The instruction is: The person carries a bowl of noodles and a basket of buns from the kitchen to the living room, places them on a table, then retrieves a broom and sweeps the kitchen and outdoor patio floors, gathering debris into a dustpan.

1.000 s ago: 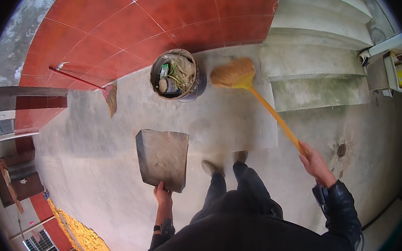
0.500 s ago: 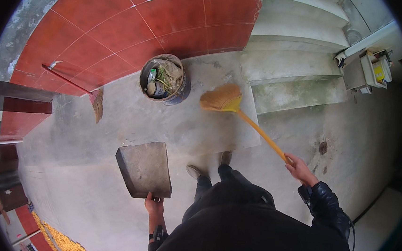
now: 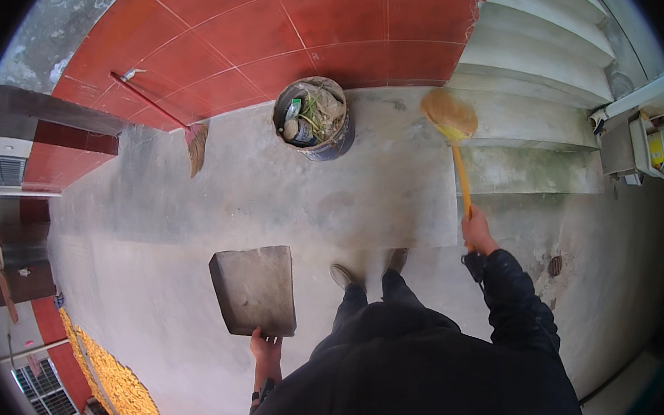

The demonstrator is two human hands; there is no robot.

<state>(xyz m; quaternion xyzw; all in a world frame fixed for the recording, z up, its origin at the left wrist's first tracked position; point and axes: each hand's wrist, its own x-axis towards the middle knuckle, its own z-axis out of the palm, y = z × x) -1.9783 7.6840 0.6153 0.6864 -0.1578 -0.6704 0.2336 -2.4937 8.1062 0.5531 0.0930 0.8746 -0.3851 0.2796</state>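
My right hand [image 3: 478, 230] is closed round the yellow handle of a broom [image 3: 450, 119], its arm stretched forward. The straw head hangs near the bottom of the concrete steps and looks slightly smeared by motion. At lower left, my left hand [image 3: 265, 347] grips the near edge of a worn grey dustpan [image 3: 254, 289]. The dustpan is held with its open side facing away from me, and no heap of dirt shows in it. A round bin [image 3: 327, 149] full of rubbish, with plant stalks and packaging on top, stands by the red wall between broom and dustpan.
A second, red-handled broom [image 3: 195, 148] leans on the red tiled wall [image 3: 197, 41]. Concrete steps [image 3: 526, 113] rise at the far right, beside a stand with a pale basin [image 3: 650, 147]. A drain [image 3: 554, 266] lies in the floor at right. Yellow grain [image 3: 112, 370] is spread at lower left.
The broom has swung forward and to the right, toward the steps, with my right hand moving ahead. My left hand still holds the dustpan. The whole view has shifted a little.
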